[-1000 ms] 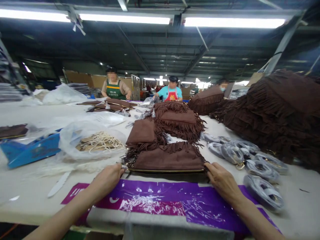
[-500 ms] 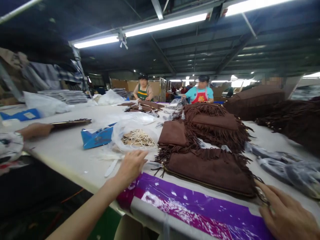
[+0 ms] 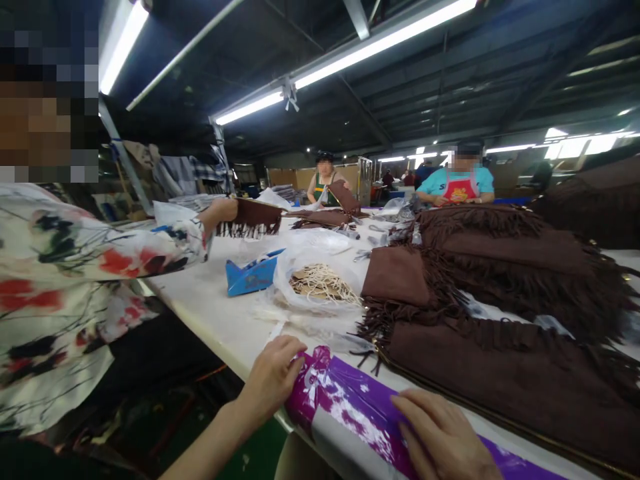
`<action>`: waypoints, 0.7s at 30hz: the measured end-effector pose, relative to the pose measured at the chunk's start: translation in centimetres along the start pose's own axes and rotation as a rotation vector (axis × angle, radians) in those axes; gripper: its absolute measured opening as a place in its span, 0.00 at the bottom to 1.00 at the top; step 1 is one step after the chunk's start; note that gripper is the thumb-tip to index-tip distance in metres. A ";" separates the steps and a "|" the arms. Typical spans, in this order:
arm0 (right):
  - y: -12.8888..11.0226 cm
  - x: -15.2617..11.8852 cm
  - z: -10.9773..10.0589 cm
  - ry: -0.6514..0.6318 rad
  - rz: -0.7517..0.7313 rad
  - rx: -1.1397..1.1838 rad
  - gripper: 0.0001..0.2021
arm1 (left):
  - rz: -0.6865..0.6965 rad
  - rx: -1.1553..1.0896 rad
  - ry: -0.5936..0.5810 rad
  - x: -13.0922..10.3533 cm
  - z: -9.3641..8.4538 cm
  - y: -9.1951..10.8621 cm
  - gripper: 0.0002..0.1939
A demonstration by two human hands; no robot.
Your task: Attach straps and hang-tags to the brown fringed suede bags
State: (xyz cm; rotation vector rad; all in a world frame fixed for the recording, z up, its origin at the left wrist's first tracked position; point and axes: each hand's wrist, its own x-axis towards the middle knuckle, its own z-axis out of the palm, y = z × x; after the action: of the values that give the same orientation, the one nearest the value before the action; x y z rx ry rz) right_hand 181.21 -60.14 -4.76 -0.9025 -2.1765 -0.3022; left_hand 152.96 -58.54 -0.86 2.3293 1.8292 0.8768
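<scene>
Along the near table edge lies a shiny purple plastic sheet [image 3: 360, 393] with a magenta and silvery side, partly hanging over. My left hand [image 3: 277, 370] is closed on its left end, thumb and fingertips at the crumpled corner. Over the middle of the sheet rests my right hand [image 3: 443, 433], fingers stretched and lying on the plastic, thumb apart. Just behind it is a large brown fringed suede bag [image 3: 480, 363] with a gold zip edge. A smaller brown pouch [image 3: 395, 275] sits beyond that bag.
A clear bag of stringed tags [image 3: 320, 283] and a blue tape dispenser [image 3: 253, 272] stand to the left. More fringed bags [image 3: 520, 257] are piled at right. At left, a person in a floral sleeve [image 3: 125, 247] holds a brown fringed piece [image 3: 257, 217]. Two people work across the table.
My view has swung left. My right hand has come from beside the brown bag's right end onto the purple sheet. The co-worker's arm at left has lifted the fringed piece.
</scene>
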 end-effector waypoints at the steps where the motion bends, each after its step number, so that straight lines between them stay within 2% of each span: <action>1: -1.0 1.2 1.1 0.005 -0.006 0.040 0.14 | 0.041 0.005 0.009 -0.5 0.5 0.1 0.11; 5: -3.0 4.8 4.6 -0.011 -0.036 0.137 0.15 | 0.160 0.013 0.075 -1.5 1.7 -0.5 0.13; 8: -2.9 5.7 6.0 -0.026 -0.009 0.133 0.14 | 0.054 0.009 0.211 -0.4 1.1 -2.0 0.13; 10: -2.4 5.8 6.4 -0.037 0.000 0.110 0.13 | -0.017 0.017 0.241 1.3 0.5 -2.9 0.12; 13: -1.9 5.5 6.6 -0.074 -0.029 0.101 0.11 | -0.020 0.015 0.155 4.2 -0.2 -3.6 0.12; 16: -2.0 5.2 6.7 -0.068 -0.035 0.118 0.12 | 0.041 -0.007 0.051 6.7 0.1 -3.4 0.10; 21: -2.2 5.3 6.5 0.009 0.007 0.126 0.13 | 0.111 -0.048 -0.078 8.2 1.3 -3.0 0.08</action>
State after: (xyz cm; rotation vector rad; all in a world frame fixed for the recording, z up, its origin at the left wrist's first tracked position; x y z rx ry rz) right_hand 173.57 -56.00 -5.35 -0.8363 -2.1580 -0.1638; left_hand 152.08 -49.85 0.23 2.4192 1.6458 0.8196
